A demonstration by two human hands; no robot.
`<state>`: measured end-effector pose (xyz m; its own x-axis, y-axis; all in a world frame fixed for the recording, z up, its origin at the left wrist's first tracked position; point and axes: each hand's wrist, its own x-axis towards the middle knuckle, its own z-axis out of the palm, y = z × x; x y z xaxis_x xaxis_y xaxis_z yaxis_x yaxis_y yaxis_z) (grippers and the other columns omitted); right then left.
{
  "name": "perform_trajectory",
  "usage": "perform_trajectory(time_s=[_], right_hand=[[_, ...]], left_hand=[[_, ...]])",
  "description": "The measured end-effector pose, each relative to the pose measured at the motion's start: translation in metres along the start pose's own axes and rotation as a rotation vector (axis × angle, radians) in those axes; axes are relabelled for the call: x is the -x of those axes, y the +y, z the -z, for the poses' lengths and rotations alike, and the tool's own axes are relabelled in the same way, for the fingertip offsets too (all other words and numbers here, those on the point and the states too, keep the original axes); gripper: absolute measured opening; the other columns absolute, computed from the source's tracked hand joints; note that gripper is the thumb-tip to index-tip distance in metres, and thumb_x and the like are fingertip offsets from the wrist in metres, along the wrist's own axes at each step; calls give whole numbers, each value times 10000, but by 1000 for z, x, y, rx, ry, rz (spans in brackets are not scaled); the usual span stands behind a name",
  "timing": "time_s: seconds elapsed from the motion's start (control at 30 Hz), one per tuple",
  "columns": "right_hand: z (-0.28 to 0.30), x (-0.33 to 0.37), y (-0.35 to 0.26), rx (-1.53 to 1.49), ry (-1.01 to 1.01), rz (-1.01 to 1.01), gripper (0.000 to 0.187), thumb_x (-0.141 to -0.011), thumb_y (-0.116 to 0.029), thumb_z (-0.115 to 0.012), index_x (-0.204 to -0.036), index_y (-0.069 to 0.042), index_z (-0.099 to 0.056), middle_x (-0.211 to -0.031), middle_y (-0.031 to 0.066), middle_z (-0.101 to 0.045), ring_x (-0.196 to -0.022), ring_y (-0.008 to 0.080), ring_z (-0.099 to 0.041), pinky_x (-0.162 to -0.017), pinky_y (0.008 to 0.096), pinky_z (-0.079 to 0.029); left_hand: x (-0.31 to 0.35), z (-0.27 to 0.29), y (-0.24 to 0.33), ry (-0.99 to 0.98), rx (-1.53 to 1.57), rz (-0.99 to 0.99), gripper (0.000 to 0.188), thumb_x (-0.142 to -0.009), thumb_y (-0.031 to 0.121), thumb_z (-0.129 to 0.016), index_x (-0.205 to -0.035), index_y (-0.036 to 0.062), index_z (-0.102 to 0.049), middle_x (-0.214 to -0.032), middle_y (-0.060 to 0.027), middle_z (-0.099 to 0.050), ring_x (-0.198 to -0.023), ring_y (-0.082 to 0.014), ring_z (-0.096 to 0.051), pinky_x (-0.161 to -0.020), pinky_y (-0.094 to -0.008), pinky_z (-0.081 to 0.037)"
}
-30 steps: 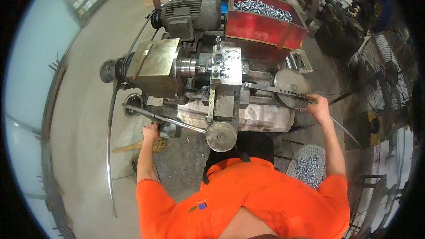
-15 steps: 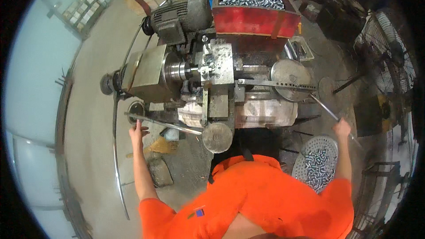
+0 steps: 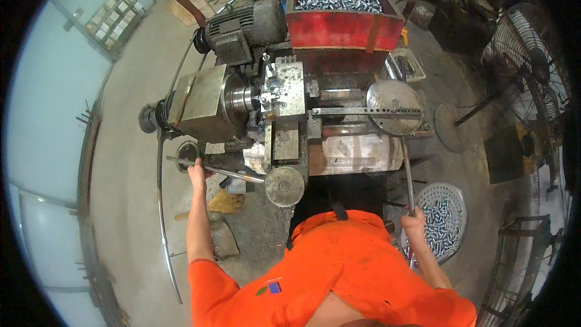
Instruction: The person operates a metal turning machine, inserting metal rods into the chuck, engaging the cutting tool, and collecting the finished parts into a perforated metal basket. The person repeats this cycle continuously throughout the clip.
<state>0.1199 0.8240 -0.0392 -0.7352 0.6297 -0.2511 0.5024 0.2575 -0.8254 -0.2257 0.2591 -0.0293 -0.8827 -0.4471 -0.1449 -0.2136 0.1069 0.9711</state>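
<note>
In front of me stands a small lathe with a grey headstock (image 3: pixel 200 102), a bright round chuck (image 3: pixel 239 98) and a greasy tool block (image 3: pixel 288 89) beside it. My left hand (image 3: pixel 197 175) is closed around a steel lever (image 3: pixel 238 174) that runs to a round metal disc (image 3: pixel 284 186) at the front. My right hand (image 3: pixel 413 220) grips a second lever, a long rod (image 3: pixel 407 172) pointing back toward me from below a larger disc (image 3: pixel 392 98). A flat bar with holes (image 3: pixel 363 111) crosses that disc and joins the block. What sits in the chuck is too small to make out.
Behind the lathe are a dark motor (image 3: pixel 248 27) and a red bin (image 3: pixel 345 30) full of small metal parts. A perforated round tray (image 3: pixel 455 194) holding similar parts lies below my right hand. A fan (image 3: pixel 523 54) stands right; a broom head (image 3: pixel 227 201) lies left.
My right hand has swung its lever left and toward me. The tool block and holed bar have shifted left, closer to the chuck. My left hand's extended fingers have closed around its lever.
</note>
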Motion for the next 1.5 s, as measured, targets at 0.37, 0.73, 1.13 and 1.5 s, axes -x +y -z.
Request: perform_trajectory(time_s=[0.37,0.73,1.13,1.5], right_hand=[[62,-55,9,584,31,-77,300,-609,-164,-623,-862,-4,-603,-657,178,-582,-589,291,-577,-562,382,-465],[113,-256,3,1116,668,166,640,-620,-185,-630,-1234,-62,-498,-1107,164,-557,-994,327,-545,-915,405,-403],[-21,-90,8,520,65,75,403,-576,-116,-595,-961,-14,-656,-1009,230,-617,-927,373,-597,-834,394,-475],[-18,-131,-111,410,102,635,297,-605,-94,-605,-887,-17,-660,-830,162,-648,-757,309,-634,-710,361,-497]], left_hand=[[1,10,14,-66,-289,207,413,-858,328,-500,-860,-84,-520,-586,-174,-584,-418,-274,-591,-375,-341,-515],[-6,31,-10,-235,-31,154,572,-884,486,-478,-1044,-61,-527,-829,-160,-638,-608,-231,-641,-574,-304,-518],[10,3,-134,-218,-1466,-191,533,-799,512,-559,-982,14,-610,-905,-191,-645,-878,-343,-619,-737,-434,-491],[3,15,-124,-577,-1558,-48,507,-815,439,-551,-1121,38,-491,-1026,-208,-614,-953,-357,-600,-779,-462,-479]])
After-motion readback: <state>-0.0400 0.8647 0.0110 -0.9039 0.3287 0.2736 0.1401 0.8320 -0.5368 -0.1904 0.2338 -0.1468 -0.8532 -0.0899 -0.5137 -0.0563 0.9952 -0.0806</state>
